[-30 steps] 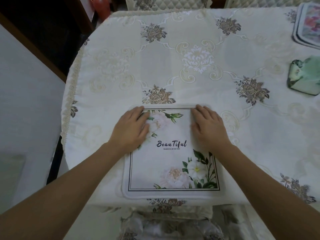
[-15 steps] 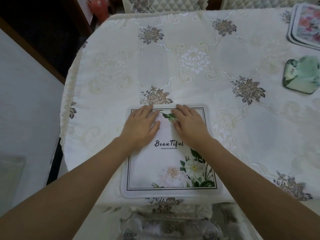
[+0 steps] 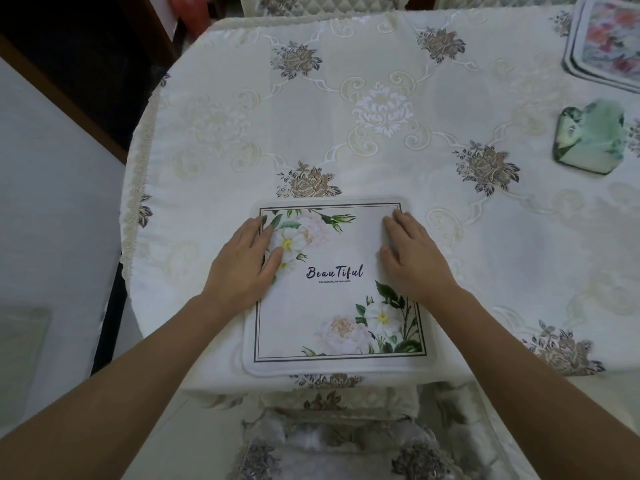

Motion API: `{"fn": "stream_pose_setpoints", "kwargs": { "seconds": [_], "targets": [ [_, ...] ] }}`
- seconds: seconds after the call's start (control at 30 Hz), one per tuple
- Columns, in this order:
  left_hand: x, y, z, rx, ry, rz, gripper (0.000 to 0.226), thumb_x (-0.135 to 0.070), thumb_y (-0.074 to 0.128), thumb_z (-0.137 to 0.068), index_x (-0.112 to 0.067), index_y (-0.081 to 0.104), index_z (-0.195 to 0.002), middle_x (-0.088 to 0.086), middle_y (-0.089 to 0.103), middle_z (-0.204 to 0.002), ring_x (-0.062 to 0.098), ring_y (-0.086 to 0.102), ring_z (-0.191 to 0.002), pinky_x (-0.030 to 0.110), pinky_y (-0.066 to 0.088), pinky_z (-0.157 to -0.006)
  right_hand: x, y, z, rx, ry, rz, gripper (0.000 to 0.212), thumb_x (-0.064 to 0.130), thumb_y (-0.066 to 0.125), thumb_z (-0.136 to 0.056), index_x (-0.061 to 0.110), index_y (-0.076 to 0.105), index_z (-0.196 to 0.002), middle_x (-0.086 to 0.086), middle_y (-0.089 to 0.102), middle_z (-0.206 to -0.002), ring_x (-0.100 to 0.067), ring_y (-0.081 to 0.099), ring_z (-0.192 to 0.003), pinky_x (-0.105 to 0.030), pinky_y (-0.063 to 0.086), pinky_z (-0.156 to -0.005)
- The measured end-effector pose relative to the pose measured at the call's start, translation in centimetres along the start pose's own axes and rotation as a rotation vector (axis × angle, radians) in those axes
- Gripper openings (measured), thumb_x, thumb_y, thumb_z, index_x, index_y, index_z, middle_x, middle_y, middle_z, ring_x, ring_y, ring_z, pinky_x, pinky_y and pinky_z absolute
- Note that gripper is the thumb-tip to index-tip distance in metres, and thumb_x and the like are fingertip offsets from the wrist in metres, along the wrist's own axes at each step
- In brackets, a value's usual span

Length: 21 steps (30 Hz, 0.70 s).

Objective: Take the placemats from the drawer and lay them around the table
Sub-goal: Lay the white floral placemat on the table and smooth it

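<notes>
Head view: a white floral placemat [image 3: 329, 306] lay flat on the embroidered tablecloth [image 3: 381, 109], its near edge just inside the table's near edge, above a covered chair [image 3: 332, 445]. It looked squared to that seat as one place setting. The left hand [image 3: 242, 268] rested palm down with its fingers straight, across the mat's left border and partly on the cloth. The right hand [image 3: 412, 261] lay flat, fingers extended, on the mat's upper right. Neither hand gripped anything. Judged: both were pressing and smoothing the mat so that it lay flat and straight. Writing at mat centre: "BeauTiful" in dark script; the capital line beneath was too small to read with confidence. A stack of floral placemats [image 3: 609, 39] sat at the far right corner, probably awaiting other seats, and a green glass dish [image 3: 592, 136] lay nearer. No drawer was in view.
</notes>
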<state>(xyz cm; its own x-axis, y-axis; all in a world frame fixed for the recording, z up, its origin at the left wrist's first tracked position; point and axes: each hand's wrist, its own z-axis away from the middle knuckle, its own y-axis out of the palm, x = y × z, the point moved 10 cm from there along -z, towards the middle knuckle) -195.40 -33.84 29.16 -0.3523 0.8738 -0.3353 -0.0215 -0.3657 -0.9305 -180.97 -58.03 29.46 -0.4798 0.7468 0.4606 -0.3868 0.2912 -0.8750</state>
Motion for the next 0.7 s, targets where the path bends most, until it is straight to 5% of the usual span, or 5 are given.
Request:
{"fn": "stream_pose_setpoints", "kwargs": {
  "seconds": [0.2,0.7],
  "targets": [
    [-0.2,0.2,0.5,0.025,0.041,-0.082,0.076,-0.059,0.015,-0.096,-0.013,0.032,-0.155,0.008,0.021,-0.165,0.023,0.016,-0.152,0.038,0.017,-0.123,-0.5,0.0,1.0,-0.02,-0.024,0.019,0.056,0.029,0.044,-0.102,0.012,0.03,-0.153,-0.006,0.021,-0.163,-0.021,0.014,-0.15,-0.034,0.014,-0.122],
    [0.2,0.1,-1.2,0.015,-0.002,-0.049,0.066,-0.053,0.028,-0.103,-0.013,0.025,-0.156,0.008,0.014,-0.166,0.021,0.01,-0.153,0.035,0.009,-0.124,-0.4,-0.3,-1.0,-0.003,-0.035,0.074,0.058,0.03,0.045,-0.101,0.009,0.029,-0.152,-0.01,0.022,-0.162,-0.027,0.017,-0.149,-0.04,0.016,-0.122]
  ]
}}
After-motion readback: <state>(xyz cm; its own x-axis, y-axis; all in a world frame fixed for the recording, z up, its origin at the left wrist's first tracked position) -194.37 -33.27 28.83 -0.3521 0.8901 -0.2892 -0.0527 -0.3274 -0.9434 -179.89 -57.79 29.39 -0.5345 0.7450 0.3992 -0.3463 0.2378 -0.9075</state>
